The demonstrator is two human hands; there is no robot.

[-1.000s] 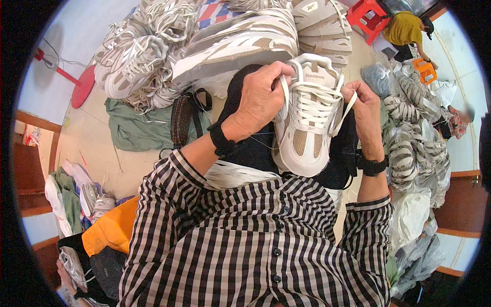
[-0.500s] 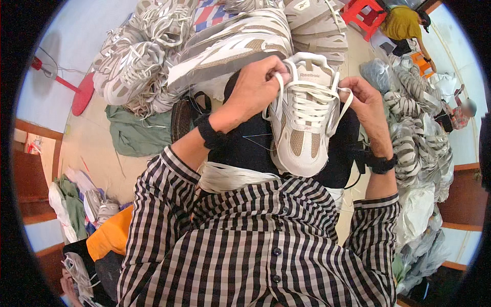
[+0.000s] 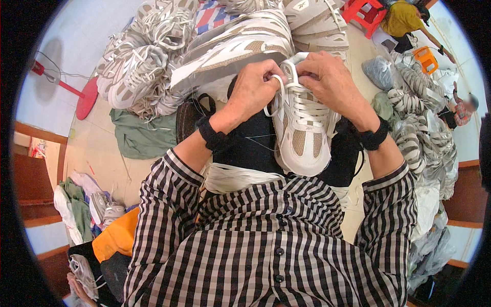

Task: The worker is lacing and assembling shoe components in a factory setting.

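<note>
The white lace (image 3: pixel 280 93) is pinched by the fingers of the left hand (image 3: pixel 251 91) beside the shoe (image 3: pixel 306 147); the right hand's (image 3: pixel 333 86) fingers are curled over its upper end, their exact grasp hidden. With dark cloth (image 3: pixel 249 156) beneath it, the shoe is best steadied, the lace drawn flat.

Around us we see a pale floor (image 3: pixel 97 138), whitish-blue walls (image 3: pixel 76 30), brown panels (image 3: pixel 33 179) on both sides, 1 red plastic stool (image 3: pixel 364 18) and 1 red round-based stand (image 3: pixel 87 100).
</note>
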